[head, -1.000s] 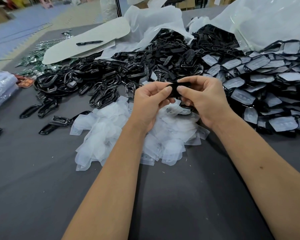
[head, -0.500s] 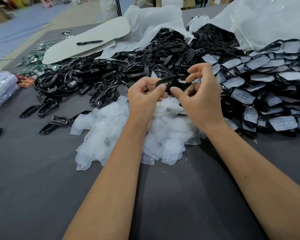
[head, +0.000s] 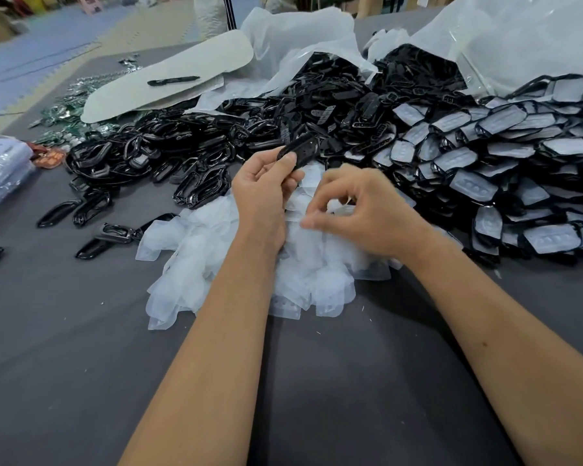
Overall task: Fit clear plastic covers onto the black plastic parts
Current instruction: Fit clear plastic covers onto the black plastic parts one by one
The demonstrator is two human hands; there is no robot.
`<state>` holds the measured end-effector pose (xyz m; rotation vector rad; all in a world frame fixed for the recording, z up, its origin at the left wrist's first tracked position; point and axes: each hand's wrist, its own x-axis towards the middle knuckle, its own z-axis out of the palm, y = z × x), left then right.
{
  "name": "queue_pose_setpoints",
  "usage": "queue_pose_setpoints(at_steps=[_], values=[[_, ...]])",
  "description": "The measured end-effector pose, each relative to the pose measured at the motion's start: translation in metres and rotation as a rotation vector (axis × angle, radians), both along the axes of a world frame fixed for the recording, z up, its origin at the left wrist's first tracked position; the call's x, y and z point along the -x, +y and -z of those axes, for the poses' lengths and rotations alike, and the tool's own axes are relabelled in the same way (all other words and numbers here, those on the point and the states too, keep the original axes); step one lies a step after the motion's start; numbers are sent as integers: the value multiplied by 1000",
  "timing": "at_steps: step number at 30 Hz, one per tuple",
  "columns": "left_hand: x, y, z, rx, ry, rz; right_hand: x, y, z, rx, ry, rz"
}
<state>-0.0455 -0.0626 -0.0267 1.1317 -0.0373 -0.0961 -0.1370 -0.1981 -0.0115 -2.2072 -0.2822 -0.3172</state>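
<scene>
1 head view looks forward and down, close over the table [head: 81, 381].

Soft, even indoor light, faint shadows beneath forearms, wide-angle bending at edges

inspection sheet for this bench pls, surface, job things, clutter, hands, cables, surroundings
surface: dark grey table, small specks on it
job things: black part in left hand; clear covers heaped in the middle; bare black parts behind; covered parts stacked right
clutter: black frames left; pen on white sheet; green boards; clear bags
hands: left hand pinches the part; right hand picks at the covers, grip unclear
cables: nothing seen
surroundings: blue floor mats far left
</scene>
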Motion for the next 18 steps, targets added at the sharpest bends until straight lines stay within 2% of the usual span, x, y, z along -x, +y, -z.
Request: queue_pose_setpoints(at_steps=[5, 8, 13, 18], values=[[3, -2, -3, -30, -1, 36, -2, -8, -5, -451, -69, 55], [4, -3, -3, -43, -11, 34, -3, -11, -5, -689, -25, 77], [4, -2, -2, -54, -23, 48, -5, -12, -2, -769, 38, 143], [3, -2, 0, -87, -57, 80, -5, -11, -1, -772, 0, 243]])
